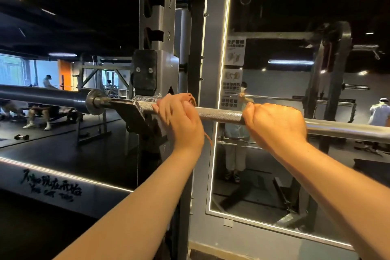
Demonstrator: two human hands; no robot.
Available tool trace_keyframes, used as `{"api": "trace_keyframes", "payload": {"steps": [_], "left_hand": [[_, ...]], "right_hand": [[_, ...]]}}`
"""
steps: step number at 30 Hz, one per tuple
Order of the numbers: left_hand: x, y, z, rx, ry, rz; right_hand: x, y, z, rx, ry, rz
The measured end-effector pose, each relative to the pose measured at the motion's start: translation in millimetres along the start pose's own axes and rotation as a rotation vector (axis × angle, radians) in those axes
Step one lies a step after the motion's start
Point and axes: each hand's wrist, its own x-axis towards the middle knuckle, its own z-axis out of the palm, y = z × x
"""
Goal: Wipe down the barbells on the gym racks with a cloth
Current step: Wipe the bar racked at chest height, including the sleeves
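The bar [219, 115] lies across the scene at chest height, its left end seated in the hook [130, 110] on the rack [158, 17], with the dark sleeve [42, 96] running out to the far left. The left hand [179, 118] is curled over the knurled part just right of the hook, clamped on the cloth [191, 99]. Only a brownish fold of the cloth shows above the knuckles, and a loose strand hangs below the wrist. The right hand [276, 123] is wrapped round the bare bar further right, where knurl meets smooth steel, probably to steady it. The main risk is at the hook: the left hand is very near it, so a stroke leftward could jam the knuckles against the steel or snag the strand between bar and hook. Most of the cloth is bunched inside the fist, so skin may rub the rough knurl and parts of the bar may go unwiped. Hard sideways strokes could roll or shift the bar in its seat. How the bar's right end is held is out of view, so I cannot tell how secure it is. The right hand also covers a patch that will be missed unless it moves. The mirror [274, 164] lies just beyond the bar, near enough to knock if the bar is pushed away.
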Motion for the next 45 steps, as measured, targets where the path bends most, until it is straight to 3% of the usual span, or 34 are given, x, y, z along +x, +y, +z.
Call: {"api": "trace_keyframes", "payload": {"steps": [3, 9, 12, 15, 17, 21, 24, 30, 33, 39, 42, 45], "left_hand": [[-22, 15, 19, -0.132, -0.053, -0.03], [-41, 14, 7, -0.25, -0.196, 0.101], [-24, -2, -1, -0.185, -0.126, 0.145], [-10, 3, 2, -0.197, 0.036, -0.053], [-16, 13, 9, -0.213, 0.044, -0.139], [-54, 20, 22, -0.169, -0.141, -0.051], [-54, 11, 15, -0.104, -0.187, -0.012], [-28, 16, -2, -0.243, 0.013, -0.18], [-47, 34, 2, -0.325, -0.012, -0.219], [-58, 30, 11, -0.348, 0.0, -0.125], [-49, 13, 14, -0.32, -0.019, -0.172], [-34, 9, 14, -0.38, 0.036, -0.338]], "right_hand": [[0, 0, 2, -0.001, 0.005, 0.04], [0, -3, 3, -0.07, 0.019, 0.03], [-1, -4, -1, -0.108, 0.02, 0.012], [0, -4, -2, -0.116, 0.009, 0.005], [1, -3, -1, -0.121, 0.006, 0.004], [-1, -5, -1, -0.107, -0.031, 0.013], [-1, -5, -3, -0.085, -0.048, 0.008], [4, -7, -3, -0.089, -0.008, 0.039], [3, -5, -3, -0.097, -0.014, 0.075], [-3, -5, 0, -0.128, -0.057, 0.018], [1, -4, 0, -0.135, -0.07, 0.014], [9, -1, -8, -0.076, -0.143, -0.05]]}}
